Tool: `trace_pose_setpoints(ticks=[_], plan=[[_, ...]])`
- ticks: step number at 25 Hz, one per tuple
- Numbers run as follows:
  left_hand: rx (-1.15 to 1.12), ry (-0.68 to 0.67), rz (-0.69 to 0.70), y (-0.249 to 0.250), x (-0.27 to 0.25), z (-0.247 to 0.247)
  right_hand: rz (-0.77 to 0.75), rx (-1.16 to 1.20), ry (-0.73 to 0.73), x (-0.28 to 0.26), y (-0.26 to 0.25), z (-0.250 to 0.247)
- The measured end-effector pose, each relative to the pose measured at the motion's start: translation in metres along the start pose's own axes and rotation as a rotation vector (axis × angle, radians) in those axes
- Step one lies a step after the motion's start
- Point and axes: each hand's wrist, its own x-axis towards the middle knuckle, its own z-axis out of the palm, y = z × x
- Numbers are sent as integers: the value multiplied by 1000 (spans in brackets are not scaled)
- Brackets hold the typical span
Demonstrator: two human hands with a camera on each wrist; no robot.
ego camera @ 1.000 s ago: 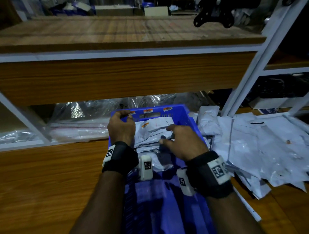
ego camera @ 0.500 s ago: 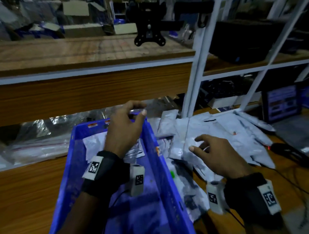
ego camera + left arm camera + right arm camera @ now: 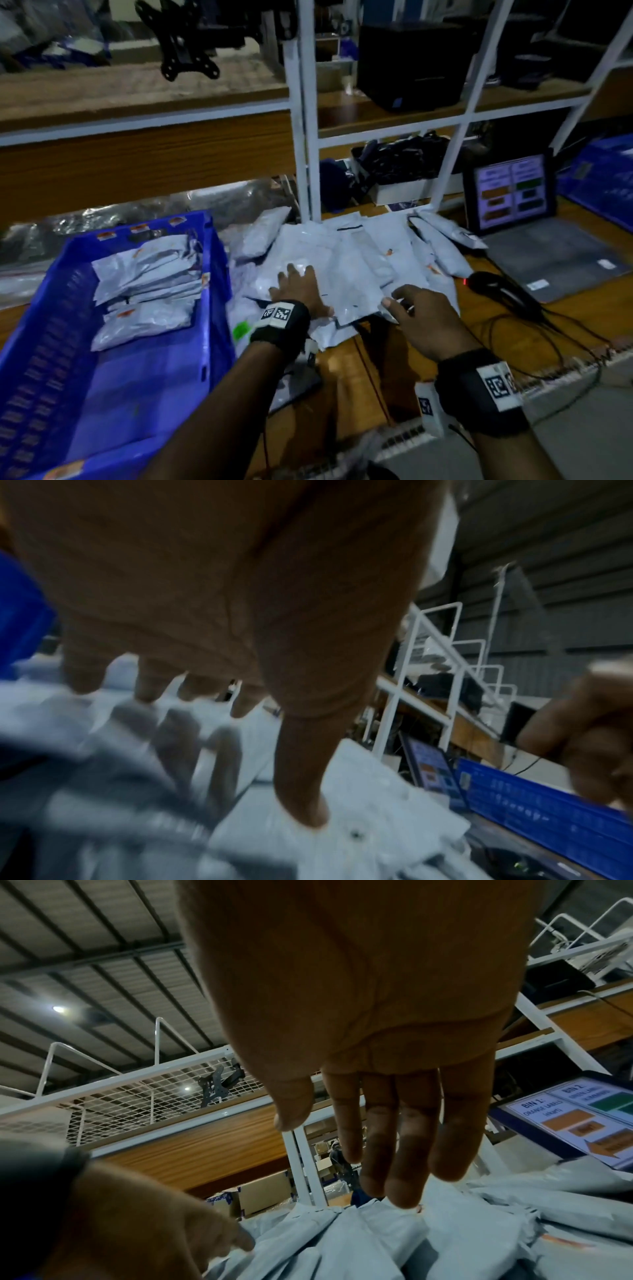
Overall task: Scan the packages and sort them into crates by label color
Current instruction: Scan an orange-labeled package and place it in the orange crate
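On the wooden table [image 3: 342, 387] a blue crate [image 3: 44, 359] stands at the left, with several grey packages lying inside at its far end. Just right of it is a loose pile of packages [image 3: 359, 270], and further right lie a black scanner [image 3: 493, 287] with a red light, its cables, and a laptop [image 3: 513, 195] whose screen shows coloured boxes. White shelf posts [image 3: 305, 137] rise behind the pile. The right wrist view shows what the head view does not: the screen text reads "BIN 1: ORANGE LABELS" and "BIN 2", with orange and green blocks. The left wrist view is blurred, but it shows a second blue crate [image 3: 548, 813] beyond the laptop. The left hand [image 3: 301, 291] lies flat on top of the pile, fingers straight and spread, holding nothing. The right hand [image 3: 428, 318] hovers at the near edge of the pile, fingers straight and together, the thumb close to a package corner; it grasps nothing.
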Motion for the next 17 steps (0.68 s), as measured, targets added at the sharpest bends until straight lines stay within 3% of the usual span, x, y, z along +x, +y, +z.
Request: trace_pose_setpoints(ticks=[2,4,8,13,15,17], plan=[[-15,40,-92,6,5,24,-7,10,-1,-3,20,-13],[-33,177,-132,5,10,36,-1,35,4,-2,33,-21],[-59,379,-104,-1,12,38,-7,35,19,12,43,-31],[-468,579,-130,1,-3,10,-68,67,68,44,38,-40],[-748,667,-48,5,-9,-5,-77,90,74,54,35,-40],[-1040,643,59,14,-12,-22,-81,122,78,61,29,-40]])
